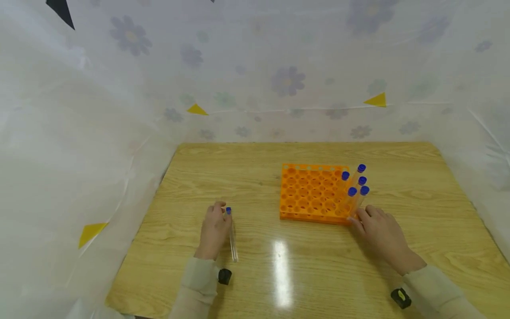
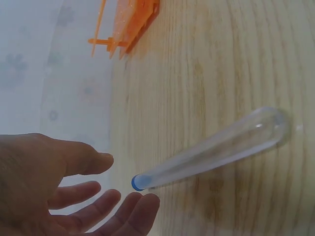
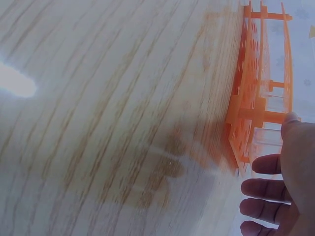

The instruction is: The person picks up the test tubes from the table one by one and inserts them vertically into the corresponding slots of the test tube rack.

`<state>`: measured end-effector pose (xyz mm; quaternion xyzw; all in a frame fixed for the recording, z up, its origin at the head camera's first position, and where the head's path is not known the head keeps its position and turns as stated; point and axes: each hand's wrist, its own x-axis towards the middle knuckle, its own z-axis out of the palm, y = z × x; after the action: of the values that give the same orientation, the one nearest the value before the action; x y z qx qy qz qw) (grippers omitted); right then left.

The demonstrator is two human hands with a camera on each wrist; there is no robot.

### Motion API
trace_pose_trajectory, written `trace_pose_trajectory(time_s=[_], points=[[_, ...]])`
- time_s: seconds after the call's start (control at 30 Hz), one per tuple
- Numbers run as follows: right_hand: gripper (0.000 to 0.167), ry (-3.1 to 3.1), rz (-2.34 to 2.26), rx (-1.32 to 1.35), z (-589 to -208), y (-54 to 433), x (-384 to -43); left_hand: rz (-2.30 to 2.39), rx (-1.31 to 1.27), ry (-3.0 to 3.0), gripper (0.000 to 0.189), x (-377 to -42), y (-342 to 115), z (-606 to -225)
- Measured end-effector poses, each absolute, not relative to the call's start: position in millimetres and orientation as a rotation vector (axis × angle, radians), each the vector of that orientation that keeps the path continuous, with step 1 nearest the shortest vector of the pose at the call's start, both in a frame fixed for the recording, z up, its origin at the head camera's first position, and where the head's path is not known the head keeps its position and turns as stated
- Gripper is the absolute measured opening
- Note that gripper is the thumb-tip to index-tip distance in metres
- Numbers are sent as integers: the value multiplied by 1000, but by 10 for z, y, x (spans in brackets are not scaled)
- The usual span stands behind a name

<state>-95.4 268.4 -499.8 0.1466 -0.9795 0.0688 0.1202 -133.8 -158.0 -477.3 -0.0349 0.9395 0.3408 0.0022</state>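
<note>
A clear test tube [image 1: 233,241] with a blue cap [image 2: 138,183] lies on the table beside my left hand [image 1: 215,228]. The thumb and fingers of that hand are spread apart around the cap end, with nothing pinched between them. Farther right stands an orange test tube rack [image 1: 304,192]. Several blue-capped tubes [image 1: 361,180] stand upright in its right-hand columns. My right hand [image 1: 380,232] is at the rack's near right corner, its thumb tip [image 3: 291,118] right at the upper plate. The other fingers [image 3: 263,189] extend loosely beside the rack's end.
The wooden table [image 1: 255,279] has a bright light reflection in front of the rack. A pale flower-patterned curtain [image 1: 255,88] closes off the back and sides. Black wrist cameras [image 1: 225,276] sit by both cuffs.
</note>
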Motion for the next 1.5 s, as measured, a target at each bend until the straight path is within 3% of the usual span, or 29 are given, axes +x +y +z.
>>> trace_pose_trajectory(time_s=[0.47, 0.83, 1.5], points=[[23, -2815, 203, 440, -5019, 2696, -950, 775, -178, 2835, 51, -1264, -1525, -4930], [24, -2799, 209, 441, -5037, 2687, -955, 775, -132, 2851, 39, -1256, -1511, -4972], [23, -2791, 203, 449, -5038, 2692, -950, 974, -138, 2774, 37, -1334, -1405, -4856]])
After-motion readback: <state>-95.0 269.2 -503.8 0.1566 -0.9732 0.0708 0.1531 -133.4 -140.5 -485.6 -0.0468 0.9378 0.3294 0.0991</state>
